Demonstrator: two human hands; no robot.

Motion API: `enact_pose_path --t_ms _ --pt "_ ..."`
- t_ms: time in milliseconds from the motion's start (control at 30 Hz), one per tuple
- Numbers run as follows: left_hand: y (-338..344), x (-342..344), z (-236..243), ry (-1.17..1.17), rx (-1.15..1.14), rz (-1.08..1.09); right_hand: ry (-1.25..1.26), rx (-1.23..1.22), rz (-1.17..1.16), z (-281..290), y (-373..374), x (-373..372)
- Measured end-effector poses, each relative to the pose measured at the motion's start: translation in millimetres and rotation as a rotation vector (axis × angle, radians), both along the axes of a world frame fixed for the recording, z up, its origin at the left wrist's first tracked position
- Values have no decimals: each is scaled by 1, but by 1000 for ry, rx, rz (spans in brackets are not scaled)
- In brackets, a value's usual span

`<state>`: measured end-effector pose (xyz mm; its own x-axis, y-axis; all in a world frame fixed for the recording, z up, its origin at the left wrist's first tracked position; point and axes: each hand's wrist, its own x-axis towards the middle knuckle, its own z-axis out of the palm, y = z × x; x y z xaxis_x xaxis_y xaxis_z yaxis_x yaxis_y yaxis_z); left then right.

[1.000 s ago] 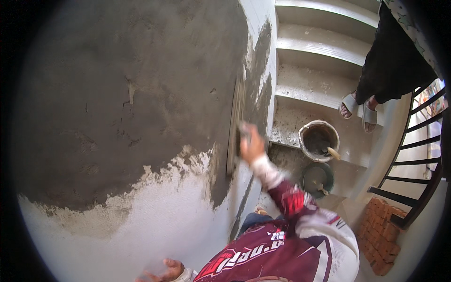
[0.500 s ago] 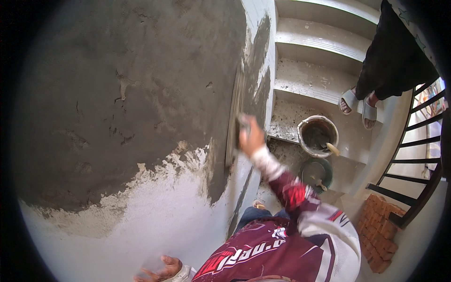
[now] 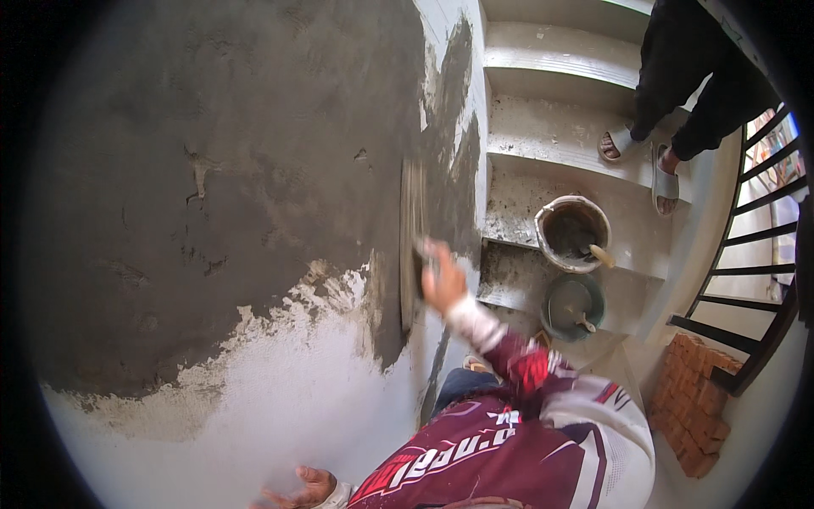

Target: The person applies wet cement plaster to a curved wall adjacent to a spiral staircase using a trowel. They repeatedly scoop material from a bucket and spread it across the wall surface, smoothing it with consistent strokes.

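My right hand (image 3: 444, 278) is closed round the handle of a long, narrow plastering float (image 3: 410, 246). The float's long edge runs along the wall where the wet grey plaster (image 3: 254, 170) nears the corner. Slight motion blur hides the handle's details. Low at the picture's bottom, my left hand (image 3: 303, 489) has its fingers stretched apart beside the white, unplastered part of the wall (image 3: 288, 390). It holds nothing, and whether it touches the wall I cannot tell. The plaster's lower edge is ragged, with a few rough gouges higher up.
On the mortar-spattered stairs (image 3: 560, 123) stand a white bucket (image 3: 543, 242) with grey mix and a tool handle, and a dark green tub (image 3: 551, 327) below it. A person in dark trousers (image 3: 678, 76) and sandals stands higher up. Bricks (image 3: 687, 399) are stacked by a black railing (image 3: 750, 271).
My right hand and the float have moved down a little along the wall. The left hand stays low with fingers spread. The other person's legs have shifted on the stairs.
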<state>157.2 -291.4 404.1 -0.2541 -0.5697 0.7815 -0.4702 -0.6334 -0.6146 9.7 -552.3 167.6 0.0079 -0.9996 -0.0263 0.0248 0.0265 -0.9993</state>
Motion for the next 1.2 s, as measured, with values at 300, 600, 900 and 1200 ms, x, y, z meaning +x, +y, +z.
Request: enact_pose_path --t_ms 300,600,900,1200 --pt "-9 -1 1 16 -36 -67 76 -1 -177 -2 -159 -41" --pt "-5 7 0 16 -33 -106 73 -245 -193 -72 -51 -6" --pt "-4 9 -4 35 -12 -147 180 -410 -159 -17 14 12" --pt "6 14 0 44 -11 -197 272 -134 -183 52 -152 -37"
